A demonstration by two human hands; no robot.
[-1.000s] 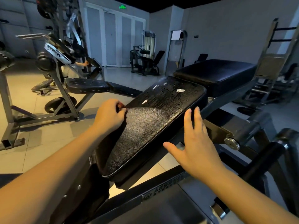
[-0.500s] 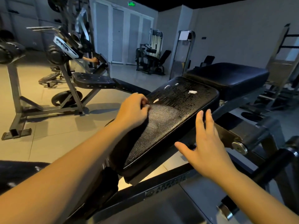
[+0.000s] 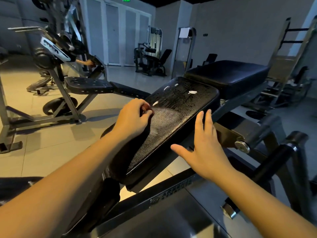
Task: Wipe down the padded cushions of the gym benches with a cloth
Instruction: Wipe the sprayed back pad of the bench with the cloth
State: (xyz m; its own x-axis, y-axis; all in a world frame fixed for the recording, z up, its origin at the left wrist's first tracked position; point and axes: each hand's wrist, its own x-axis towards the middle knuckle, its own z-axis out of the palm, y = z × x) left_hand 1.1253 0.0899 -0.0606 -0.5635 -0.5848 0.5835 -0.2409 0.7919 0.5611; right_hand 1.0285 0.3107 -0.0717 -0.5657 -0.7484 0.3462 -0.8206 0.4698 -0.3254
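A black padded bench cushion (image 3: 178, 109) slopes up away from me, its far half wet with droplets and a few white foam spots. My left hand (image 3: 133, 115) is closed on a small dark reddish cloth (image 3: 145, 109), pressed on the cushion's left side at the edge of the wet area. My right hand (image 3: 205, 148) lies flat with fingers spread against the cushion's right edge, holding nothing. A second black cushion (image 3: 228, 74) sits behind, level and dry-looking.
The bench's steel frame (image 3: 171, 194) and a round bolt (image 3: 242, 146) lie below and right of my hands. Another bench (image 3: 89, 85) stands on the tiled floor at left, where another person's hand (image 3: 89, 62) touches a pad. Machines line the back wall.
My left hand with the cloth has slid up the cushion toward the wet foam area. My right hand has stayed on the right edge.
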